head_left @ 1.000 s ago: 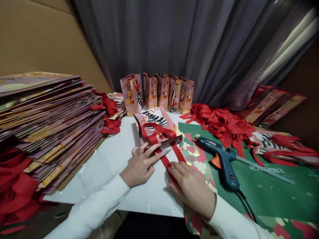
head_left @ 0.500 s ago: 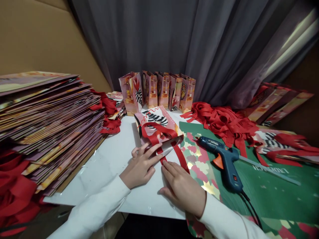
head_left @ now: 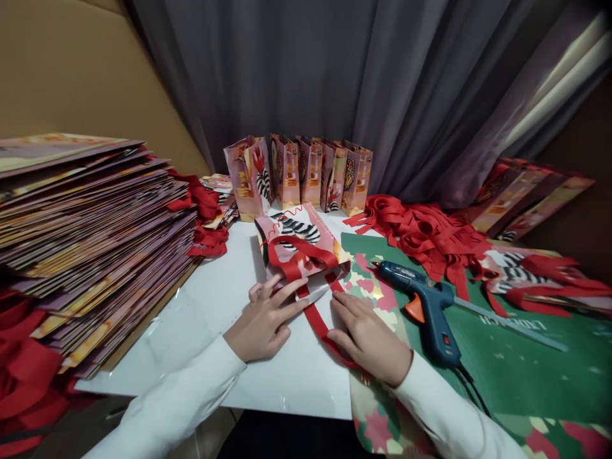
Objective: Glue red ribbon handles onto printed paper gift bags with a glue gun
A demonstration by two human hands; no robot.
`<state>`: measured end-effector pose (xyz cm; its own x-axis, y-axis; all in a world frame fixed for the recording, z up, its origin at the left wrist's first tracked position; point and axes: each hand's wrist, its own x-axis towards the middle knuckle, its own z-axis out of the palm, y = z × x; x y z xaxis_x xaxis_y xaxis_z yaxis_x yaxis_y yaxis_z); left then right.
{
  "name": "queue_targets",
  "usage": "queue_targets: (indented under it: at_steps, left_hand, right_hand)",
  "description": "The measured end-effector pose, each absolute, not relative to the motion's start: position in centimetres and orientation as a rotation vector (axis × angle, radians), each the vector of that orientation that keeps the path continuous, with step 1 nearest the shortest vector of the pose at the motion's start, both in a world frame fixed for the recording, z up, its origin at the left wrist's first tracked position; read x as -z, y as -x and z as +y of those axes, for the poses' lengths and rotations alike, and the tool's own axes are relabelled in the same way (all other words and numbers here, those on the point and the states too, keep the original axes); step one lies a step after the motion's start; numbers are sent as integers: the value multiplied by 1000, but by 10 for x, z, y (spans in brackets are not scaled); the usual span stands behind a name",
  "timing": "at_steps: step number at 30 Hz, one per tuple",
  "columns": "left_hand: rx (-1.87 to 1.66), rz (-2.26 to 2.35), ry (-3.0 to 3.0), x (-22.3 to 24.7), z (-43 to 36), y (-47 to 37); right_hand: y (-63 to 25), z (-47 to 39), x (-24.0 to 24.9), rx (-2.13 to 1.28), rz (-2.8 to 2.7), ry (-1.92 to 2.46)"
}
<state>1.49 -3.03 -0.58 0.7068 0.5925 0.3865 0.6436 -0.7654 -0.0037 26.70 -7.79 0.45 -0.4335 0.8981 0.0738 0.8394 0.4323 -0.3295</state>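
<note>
A pink paper gift bag (head_left: 327, 231) with a zebra print lies on the white tabletop (head_left: 282, 392), its mouth toward me. One loop of red ribbon (head_left: 316, 324) rests on its upper face; another hangs out of the mouth toward me. My left hand (head_left: 261, 325) is open at the bag's near edge, fingers spread over the ribbon and the lip. At the right side of the mouth, my right hand (head_left: 370, 335) lies palm down with its fingers stretched out on the lower ribbon loop. Part of that loop is hidden under it.
A blue glue gun (head_left: 433, 319) with a glue stick lies on a green printed sheet (head_left: 530, 376) at right. Upright gift bags (head_left: 287, 172) line the back. Flat bags form a tall stack (head_left: 105, 248) at left. Red ribbons (head_left: 425, 236) are heaped at back right.
My right hand has moved right, from the middle of the lower ribbon loop to its right side. The loop is bent differently. My left hand remains at the bag's edge.
</note>
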Motion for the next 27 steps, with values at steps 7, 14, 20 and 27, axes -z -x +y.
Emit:
queue_targets:
  at_steps: [7,14,20,27]
  left_hand:
    - [534,-990,2751,7,-30,-12]
    - [554,-978,2762,7,-30,-13]
    - [575,-1032,2788,10,-29,-12]
    - [576,-997,2767,9,-29,-13]
  right_hand:
    - [-286,-83,-18,-360,-2184,1524]
    - [-371,-98,-7,42,-1470,2403]
    - [-398,-103,-6,-571,-1359,2340]
    - [-396,-108,-26,-964,-885,2168]
